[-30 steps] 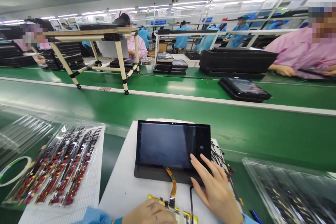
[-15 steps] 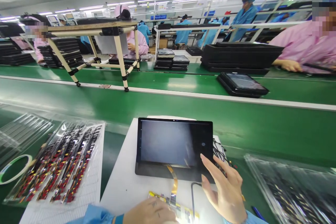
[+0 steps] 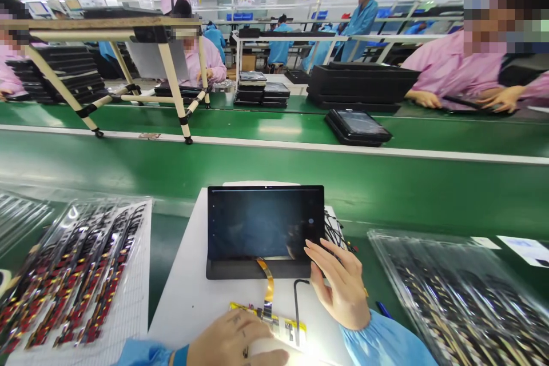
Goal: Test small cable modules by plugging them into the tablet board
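A black tablet-like screen panel (image 3: 261, 223) lies on a white mat (image 3: 189, 297) before me. An orange flex ribbon (image 3: 268, 286) runs from its lower edge to a yellow circuit strip (image 3: 283, 325). My right hand (image 3: 338, 283) rests at the panel's lower right corner, fingers stretched and slightly spread, holding nothing. At the bottom edge, my left hand (image 3: 235, 343) lies curled over the near end of the yellow strip, pressing on it. A thin black cable (image 3: 297, 309) lies between the two hands.
Clear plastic trays of small red-and-black parts sit at the left (image 3: 72, 280) and right (image 3: 454, 297). A green conveyor belt (image 3: 386, 194) runs across beyond the mat. A black panel (image 3: 358, 126) lies on the far belt. People in pink and blue coats work behind.
My right hand lifted off the screen corner, then settled back at the lower right edge. The view shifted right, so the panel and trays slid left in frame.
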Demonstrator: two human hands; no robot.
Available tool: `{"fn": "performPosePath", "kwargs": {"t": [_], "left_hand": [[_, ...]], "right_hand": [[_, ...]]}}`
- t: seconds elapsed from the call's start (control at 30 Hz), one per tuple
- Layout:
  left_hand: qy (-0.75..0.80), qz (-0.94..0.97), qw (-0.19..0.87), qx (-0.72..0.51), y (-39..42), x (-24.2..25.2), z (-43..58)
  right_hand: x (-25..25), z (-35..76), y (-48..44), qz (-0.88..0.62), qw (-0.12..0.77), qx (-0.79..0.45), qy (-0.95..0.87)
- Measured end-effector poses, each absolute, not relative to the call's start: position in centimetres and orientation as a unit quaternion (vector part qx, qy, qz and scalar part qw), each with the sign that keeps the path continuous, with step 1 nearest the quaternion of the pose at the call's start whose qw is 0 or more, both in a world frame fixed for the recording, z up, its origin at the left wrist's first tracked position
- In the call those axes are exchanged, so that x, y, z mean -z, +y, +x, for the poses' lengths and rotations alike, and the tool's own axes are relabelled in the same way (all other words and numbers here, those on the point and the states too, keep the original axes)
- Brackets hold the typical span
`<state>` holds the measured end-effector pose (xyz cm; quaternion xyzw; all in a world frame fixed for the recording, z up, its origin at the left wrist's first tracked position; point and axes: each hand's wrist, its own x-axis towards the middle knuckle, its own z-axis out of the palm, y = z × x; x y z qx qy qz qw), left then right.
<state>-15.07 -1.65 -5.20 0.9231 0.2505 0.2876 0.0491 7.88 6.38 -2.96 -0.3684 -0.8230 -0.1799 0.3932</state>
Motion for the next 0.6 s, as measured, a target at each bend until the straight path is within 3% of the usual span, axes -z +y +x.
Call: {"fn": "performPosePath", "kwargs": {"t": [0.3,0.6], "left_hand": [[0.249,0.922,0.06,-0.289,-1.53,4.79,-15.18],[0.243,0.923,0.075,-0.29,-1.56,4.46,-15.24]], "right_hand": [[3.27,8.06,6.35,-0.358,0.395,0.166,-0.83],[3.08,7.67,6.1,-0.272,0.318,0.132,-0.899]]}}
